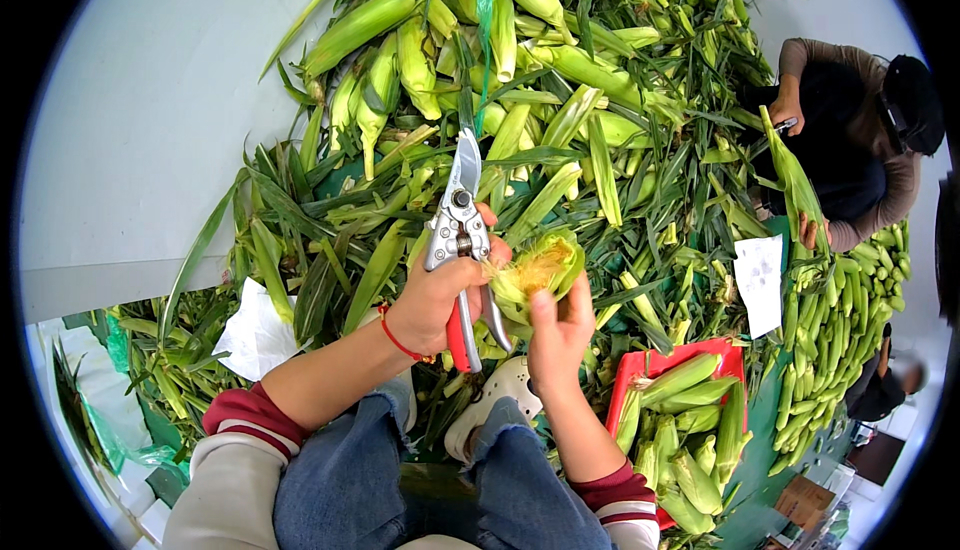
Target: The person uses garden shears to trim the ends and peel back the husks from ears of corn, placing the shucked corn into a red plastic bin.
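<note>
My left hand is wrapped round a pair of pruning shears with silver jaws and a red handle, the blade pointing away from me. Its fingertips reach the yellow-brown silk of an ear of corn in pale green husk. That ear is gripped in my right hand, thumb on the near side, its silk end turned up toward me. Both hands are above my knees, close together. The part of the ear behind my fingers is hidden.
A large heap of unhusked corn and loose leaves spreads ahead. A red crate holding several ears stands at my right. Beyond it lies a pile of trimmed ears. A co-worker at the far right holds a corn ear and a cutting tool.
</note>
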`<state>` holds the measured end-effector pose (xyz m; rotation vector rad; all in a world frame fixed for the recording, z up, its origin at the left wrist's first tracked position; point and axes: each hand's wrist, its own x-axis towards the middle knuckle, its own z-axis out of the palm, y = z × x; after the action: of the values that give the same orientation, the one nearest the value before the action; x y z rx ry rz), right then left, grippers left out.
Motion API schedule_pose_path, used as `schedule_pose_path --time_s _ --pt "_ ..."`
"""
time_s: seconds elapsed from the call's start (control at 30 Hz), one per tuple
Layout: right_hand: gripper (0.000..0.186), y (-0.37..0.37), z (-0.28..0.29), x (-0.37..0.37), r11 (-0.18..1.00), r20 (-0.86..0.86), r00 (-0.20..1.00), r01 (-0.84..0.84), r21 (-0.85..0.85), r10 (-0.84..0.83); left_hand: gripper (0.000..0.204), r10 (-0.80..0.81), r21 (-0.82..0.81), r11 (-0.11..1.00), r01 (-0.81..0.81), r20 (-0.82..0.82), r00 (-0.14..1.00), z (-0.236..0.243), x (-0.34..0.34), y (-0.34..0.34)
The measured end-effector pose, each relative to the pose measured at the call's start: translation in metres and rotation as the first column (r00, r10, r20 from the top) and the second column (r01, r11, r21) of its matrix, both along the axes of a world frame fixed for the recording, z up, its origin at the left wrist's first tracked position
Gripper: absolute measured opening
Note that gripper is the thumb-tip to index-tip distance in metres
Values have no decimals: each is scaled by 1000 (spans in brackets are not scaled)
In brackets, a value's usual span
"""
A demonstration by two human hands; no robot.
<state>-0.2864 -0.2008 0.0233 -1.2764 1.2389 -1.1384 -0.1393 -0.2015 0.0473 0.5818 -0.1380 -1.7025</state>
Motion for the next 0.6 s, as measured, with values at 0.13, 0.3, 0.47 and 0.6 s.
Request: schedule_pose_path --time_s 0.13,0.3,0.47,0.6 --pt "26 -7 4 6 982 230 967 66 177 -106 42 -81 -15 996 86 196 977 -5 3 7" --pt "24 -9 4 2 961 329 935 39 274 -132 37 -202 -297 838 457 609 767 5 8 10" --pt "21 -4 7 -6 996 -7 999 32 87 -32 41 -116 -155 954 257 599 793 10 19 5" --pt "19 -4 2 -11 991 -240 970 -61 -123 30 44 34 -170 934 313 917 396 14 16 4"
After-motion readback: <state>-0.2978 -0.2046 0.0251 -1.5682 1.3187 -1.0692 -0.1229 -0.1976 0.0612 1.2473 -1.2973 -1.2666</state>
